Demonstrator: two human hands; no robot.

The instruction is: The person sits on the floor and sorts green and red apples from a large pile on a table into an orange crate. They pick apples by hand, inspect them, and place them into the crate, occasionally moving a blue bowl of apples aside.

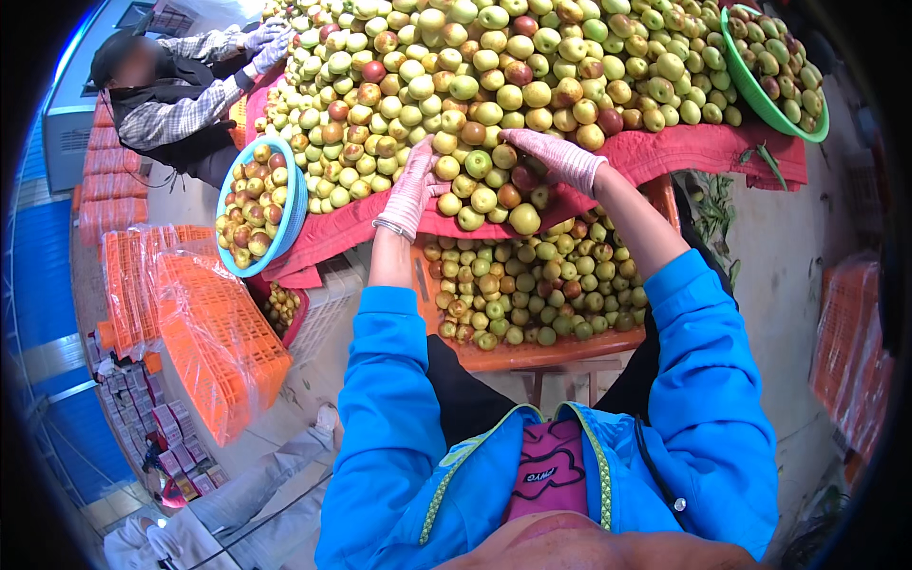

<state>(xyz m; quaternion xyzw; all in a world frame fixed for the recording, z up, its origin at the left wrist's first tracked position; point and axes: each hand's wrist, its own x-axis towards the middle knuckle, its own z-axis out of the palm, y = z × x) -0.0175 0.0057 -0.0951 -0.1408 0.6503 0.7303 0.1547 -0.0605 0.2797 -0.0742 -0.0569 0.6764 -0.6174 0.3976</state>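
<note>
A large heap of jujubes (442, 78), yellow-green with some red-brown ones, lies on a red cloth (634, 160). My left hand (413, 185), in a striped pink glove with a bangle at the wrist, rests at the heap's near edge. Its fingers point away and its thumb is apart. To the right, my right hand (559, 157), gloved alike, lies with extended fingers against the fruit. A loose cluster of jujubes (481, 196) sits between the two hands, and neither grips one. Below the cloth's edge, in front of my body, stands an orange crate (527, 355) holding more jujubes.
A blue basket (298, 206) of browner jujubes stands left, a green basket (752, 107) far right. At the upper left a gloved co-worker (178, 107) reaches into the heap. Wrapped orange crates (221, 342) stand left; more wrapped crates (851, 356) stand right.
</note>
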